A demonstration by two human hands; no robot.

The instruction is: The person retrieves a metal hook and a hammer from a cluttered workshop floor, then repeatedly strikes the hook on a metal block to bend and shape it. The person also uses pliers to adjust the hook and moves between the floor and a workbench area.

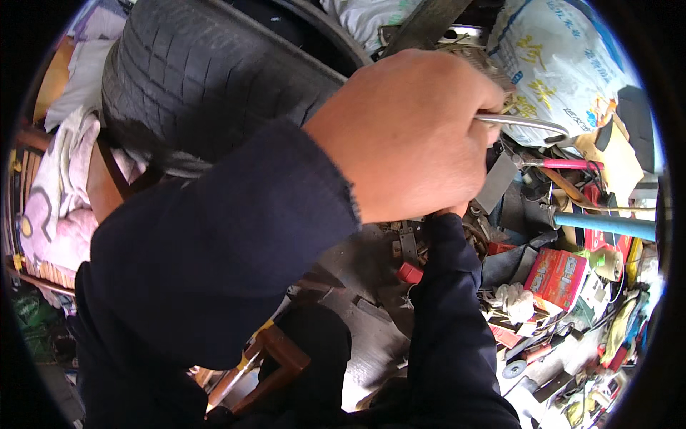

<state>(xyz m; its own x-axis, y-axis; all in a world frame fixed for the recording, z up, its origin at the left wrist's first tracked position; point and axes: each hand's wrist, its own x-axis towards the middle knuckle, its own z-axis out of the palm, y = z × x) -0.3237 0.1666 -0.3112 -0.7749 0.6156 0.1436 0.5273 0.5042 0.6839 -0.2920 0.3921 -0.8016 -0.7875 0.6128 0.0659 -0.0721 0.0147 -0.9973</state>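
My left hand [421,136] is raised close to the camera, its fingers wrapped round a silver metal hook [529,123]. The curved end of the hook sticks out to the right of the fist; whatever else lies within the grip is hidden. Below and behind it, my right hand [454,209] is almost wholly covered by the left one, so its fingers do not show. Both arms wear dark sleeves. A piece of dark flat material [496,182] lies just right of the hands.
A large black tyre [207,79] stands at upper left, a white printed sack [550,64] at upper right. Clutter on the right includes a pink-handled tool [568,164], a blue pole [607,224] and a red box [557,279]. Brown wooden furniture [286,350] is near my legs.
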